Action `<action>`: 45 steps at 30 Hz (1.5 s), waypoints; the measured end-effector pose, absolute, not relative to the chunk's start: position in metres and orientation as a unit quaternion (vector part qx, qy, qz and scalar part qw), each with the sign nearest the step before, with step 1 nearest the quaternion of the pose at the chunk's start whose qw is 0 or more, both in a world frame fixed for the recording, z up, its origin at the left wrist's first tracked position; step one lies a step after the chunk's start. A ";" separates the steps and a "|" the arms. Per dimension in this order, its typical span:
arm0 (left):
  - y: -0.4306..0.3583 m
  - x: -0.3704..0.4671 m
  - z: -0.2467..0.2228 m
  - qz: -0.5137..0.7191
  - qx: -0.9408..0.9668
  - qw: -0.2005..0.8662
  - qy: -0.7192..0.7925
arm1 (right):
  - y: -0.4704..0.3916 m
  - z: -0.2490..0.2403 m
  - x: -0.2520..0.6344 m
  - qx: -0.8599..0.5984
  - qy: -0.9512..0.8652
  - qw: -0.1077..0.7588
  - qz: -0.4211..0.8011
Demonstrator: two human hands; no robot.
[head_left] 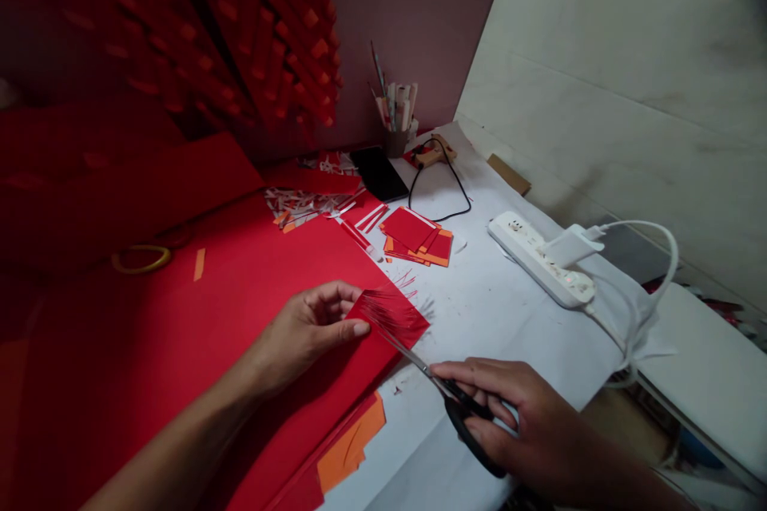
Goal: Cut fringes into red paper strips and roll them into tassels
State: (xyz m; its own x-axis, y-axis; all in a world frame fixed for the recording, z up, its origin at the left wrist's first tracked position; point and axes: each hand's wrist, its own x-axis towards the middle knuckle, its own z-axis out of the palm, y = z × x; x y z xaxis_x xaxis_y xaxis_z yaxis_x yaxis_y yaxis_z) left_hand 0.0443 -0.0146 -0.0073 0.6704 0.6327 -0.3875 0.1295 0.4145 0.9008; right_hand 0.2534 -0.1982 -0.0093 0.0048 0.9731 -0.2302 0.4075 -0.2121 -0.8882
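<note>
- The large red sheet (264, 279) lies across the tabletop (509, 319); places below are given from it.
- The fringed paper (387, 311) is over the sheet's right corner, its fine strips fanning out towards that corner.
- The left hand (327, 315) is pinched nearly closed on the fringed paper, thumb on top and fingers partly hidden behind.
- The right hand (497, 407), just off the sheet's right edge, is curled around the black handles of the scissors (440, 387); the blades reach over the sheet to the strips. How far the blades are apart, I cannot tell.
- Done, as far as shows: one end of the fringed paper is slit into many thin strips. The part beside the thumb looks whole, so the cutting seems partway; how much is left is hard to judge.
- Beyond the sheet's far right edge sits a loose stack of red and orange cards (416, 235), with no fringe to be seen.
- Paper shreds (305, 204) are heaped at the sheet's far edge; orange paper (353, 443) sticks out at its near right edge.
</note>
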 end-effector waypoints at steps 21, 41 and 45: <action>-0.014 0.043 -0.010 0.165 0.515 0.754 0.374 | -0.198 -0.013 0.256 -0.618 -0.560 0.316 0.451; -0.014 0.043 -0.009 0.168 0.507 0.768 0.354 | -0.195 -0.010 0.258 -0.605 -0.573 0.312 0.456; -0.013 0.043 -0.010 0.163 0.511 0.765 0.358 | -0.195 -0.010 0.259 -0.601 -0.582 0.311 0.451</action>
State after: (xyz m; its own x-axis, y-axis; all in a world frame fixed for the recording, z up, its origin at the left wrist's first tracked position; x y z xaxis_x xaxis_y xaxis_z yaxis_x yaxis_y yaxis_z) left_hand 0.0432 -0.0134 -0.0097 0.6907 0.6146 -0.3811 0.1165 0.4255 0.8974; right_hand 0.2588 -0.1952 -0.0098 -0.0843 0.9800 -0.1805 0.4185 -0.1296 -0.8989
